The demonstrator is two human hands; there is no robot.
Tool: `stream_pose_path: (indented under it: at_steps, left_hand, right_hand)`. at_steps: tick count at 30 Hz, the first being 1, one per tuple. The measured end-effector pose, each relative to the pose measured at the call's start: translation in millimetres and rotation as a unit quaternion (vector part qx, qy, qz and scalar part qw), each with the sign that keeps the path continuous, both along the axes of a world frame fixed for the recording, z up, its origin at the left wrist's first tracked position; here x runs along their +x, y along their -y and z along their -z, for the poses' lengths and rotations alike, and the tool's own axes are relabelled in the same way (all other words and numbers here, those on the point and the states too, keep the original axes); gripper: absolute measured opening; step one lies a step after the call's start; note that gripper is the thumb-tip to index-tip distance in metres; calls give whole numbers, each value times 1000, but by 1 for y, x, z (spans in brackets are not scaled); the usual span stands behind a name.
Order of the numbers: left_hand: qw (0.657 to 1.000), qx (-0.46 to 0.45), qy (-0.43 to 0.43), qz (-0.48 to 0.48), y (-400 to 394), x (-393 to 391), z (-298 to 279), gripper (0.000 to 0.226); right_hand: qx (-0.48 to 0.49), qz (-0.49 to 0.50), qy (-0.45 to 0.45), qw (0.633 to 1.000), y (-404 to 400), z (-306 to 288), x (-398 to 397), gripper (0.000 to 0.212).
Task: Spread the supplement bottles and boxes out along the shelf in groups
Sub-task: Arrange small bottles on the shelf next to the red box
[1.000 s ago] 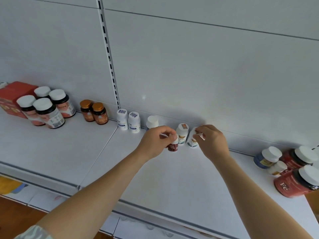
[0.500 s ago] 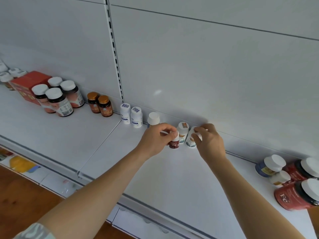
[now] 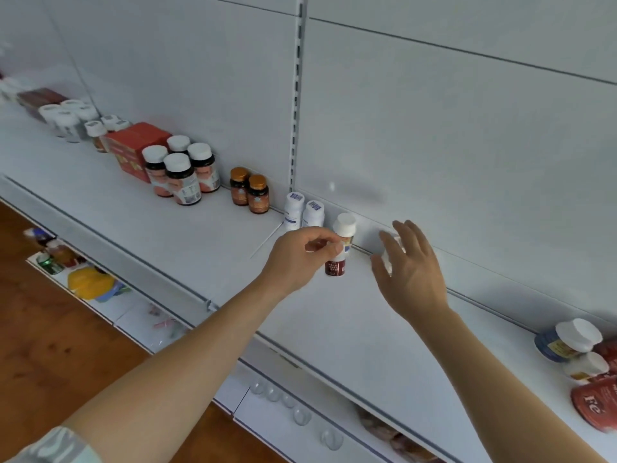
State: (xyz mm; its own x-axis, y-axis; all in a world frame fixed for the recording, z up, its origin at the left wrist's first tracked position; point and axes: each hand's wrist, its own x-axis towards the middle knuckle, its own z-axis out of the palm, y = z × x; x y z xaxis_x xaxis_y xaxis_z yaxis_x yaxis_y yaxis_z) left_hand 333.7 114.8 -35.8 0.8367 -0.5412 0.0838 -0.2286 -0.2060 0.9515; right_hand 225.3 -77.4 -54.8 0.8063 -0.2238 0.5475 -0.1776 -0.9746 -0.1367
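A white shop shelf (image 3: 140, 225) seen from above, with two bare forearms reaching in from the bottom of the view. The left hand (image 3: 295, 259) has its fingers curled, pinching the top of a small bottle with a dark red label (image 3: 335, 267) that stands upright on the shelf; the bottle hangs just below and to the right of the fingertips. Directly behind it, near the back wall, stands a white-capped bottle (image 3: 345, 227). The right hand (image 3: 412, 272) is spread, fingers apart and straight, holding nothing; a small white bottle (image 3: 387, 259) shows blurred behind its fingers, and whether they touch it cannot be told. Further left along the back wall stand two white bottles (image 3: 302, 212), two amber bottles with gold caps (image 3: 250, 195), four dark bottles with white caps (image 3: 182, 175) and a red box (image 3: 132, 150). At the far right edge lie a blue bottle (image 3: 564, 340) and a red bottle (image 3: 596, 407).
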Motion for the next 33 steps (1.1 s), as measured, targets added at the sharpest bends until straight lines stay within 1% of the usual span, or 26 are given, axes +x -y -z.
stream_pose_path:
  at_steps: [3, 6, 8, 11, 16, 21, 28, 30, 33]
  left_hand:
    - [999, -11, 22, -21, -42, 12, -10, 7]
    - [998, -18, 36, -42, -97, 30, -15, 11]
    - [998, -14, 37, -53, -138, 45, -16, 12]
    - [997, -21, 30, -72, -200, 68, -18, 8]
    - [992, -16, 51, -115, -297, 104, -25, 7]
    - [985, -7, 68, -158, -377, 148, -33, 13]
    - [975, 14, 63, -211, -459, 230, -29, 14]
    - [972, 17, 56, -226, -479, 256, -33, 14]
    - [970, 44, 59, -230, -508, 301, -44, 16]
  right_hand:
    - [-8, -26, -59, 998, -49, -13, 19, 48]
    - [-24, -53, -81, 995, -103, -24, 44, 50]
    - [-23, -63, -87, 994, -141, -29, 63, 51]
    - [-24, -88, -88, 992, -201, -32, 95, 52]
    - [-13, -129, -87, 988, -296, -31, 145, 51]
    - [-21, -170, -99, 980, -376, -38, 207, 64]
    - [-27, -222, -99, 970, -457, -35, 318, 66]
    - [-22, -236, -103, 966, -478, -35, 353, 65]
    - [-22, -260, -101, 960, -507, -38, 404, 64]
